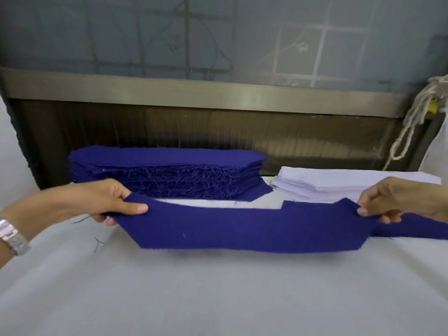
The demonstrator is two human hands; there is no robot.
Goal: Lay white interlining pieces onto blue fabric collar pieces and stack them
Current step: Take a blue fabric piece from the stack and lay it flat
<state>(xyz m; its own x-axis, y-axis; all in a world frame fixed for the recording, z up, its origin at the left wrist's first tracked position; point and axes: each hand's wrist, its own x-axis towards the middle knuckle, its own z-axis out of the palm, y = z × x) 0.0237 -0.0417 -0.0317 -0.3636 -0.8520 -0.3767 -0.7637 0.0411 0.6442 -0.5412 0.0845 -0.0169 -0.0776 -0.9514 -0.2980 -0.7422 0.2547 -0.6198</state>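
Note:
A long blue collar piece (242, 229) hangs stretched between my hands, just above the white table (218, 294). My left hand (104, 202) pinches its left end with thumb on top. My right hand (397, 202) pinches the right end. Behind it, at centre left, stands a tall stack of blue collar pieces (167, 173) with frayed threads along the front. To the right of that stack lies a lower pile of white interlining pieces (339, 184). Another blue piece (421, 230) lies flat at the right edge, partly under the held one.
A metal rail (206, 90) and a dark slatted panel run along the table's far edge. White cord (409, 127) hangs at the back right. Loose blue threads (98, 243) lie on the table near my left wrist, which wears a metal watch (13, 236).

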